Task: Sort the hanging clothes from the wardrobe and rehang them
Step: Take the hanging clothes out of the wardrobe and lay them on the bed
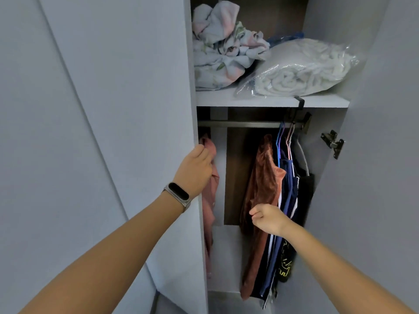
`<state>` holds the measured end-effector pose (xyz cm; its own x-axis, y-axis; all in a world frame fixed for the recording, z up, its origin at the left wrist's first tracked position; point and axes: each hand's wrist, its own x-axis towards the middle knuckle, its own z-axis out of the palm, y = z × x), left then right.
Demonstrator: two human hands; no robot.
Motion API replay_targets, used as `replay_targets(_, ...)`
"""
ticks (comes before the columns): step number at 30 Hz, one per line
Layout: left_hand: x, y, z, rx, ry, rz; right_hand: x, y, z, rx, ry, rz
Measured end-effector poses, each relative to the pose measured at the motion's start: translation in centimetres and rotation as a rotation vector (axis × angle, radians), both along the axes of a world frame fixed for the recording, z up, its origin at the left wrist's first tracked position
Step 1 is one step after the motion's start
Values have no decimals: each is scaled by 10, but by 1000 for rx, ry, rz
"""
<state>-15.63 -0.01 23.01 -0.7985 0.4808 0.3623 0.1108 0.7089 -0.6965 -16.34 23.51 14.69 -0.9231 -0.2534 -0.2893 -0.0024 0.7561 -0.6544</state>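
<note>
- head view: the left hand (196,169) reached past the edge of the wardrobe panel (181,155), its fingers (205,152) curled into the pink garment (209,191) hanging at the far left of the rail (238,124).
- head view: the right hand (267,219) hovered in front of the rust-brown garment (260,189), fingers drawn together in a loose pinch; whether they held cloth could not be told.
- head view: that garment headed a bunch of dark clothes (292,200) on hangers (281,141) crowded at the rail's right end, long axes hanging straight down.
- head view: a bare stretch of rail lay between the two hands, the likely room for rehanging.
- head view: bundled linen (220,53) and a bagged blanket (301,69) sat on the shelf (226,99) above.
</note>
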Motion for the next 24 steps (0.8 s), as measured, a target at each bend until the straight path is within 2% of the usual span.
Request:
replay_targets(2,27,-5,-5,54,28,38,4,-11,-4,9,-3,56)
replay_targets(6,76,-13,3,-19,110,39,12,-25,-9,-7,-13,136)
replay_targets(9,107,-20,6,-26,127,126,21,-28,-8,-11,34,190)
replay_targets(15,154,-16,-6,34,15,586,31,-6,-3,-33,37,218)
replay_targets(19,170,-14,3,133,-143,902,27,23,3,-49,60,168)
replay_targets(22,159,-17,-3,383,-371,1017,24,34,9,-41,66,142)
replay_targets(24,138,-14,-15,624,-461,911,20,33,8,-45,74,129)
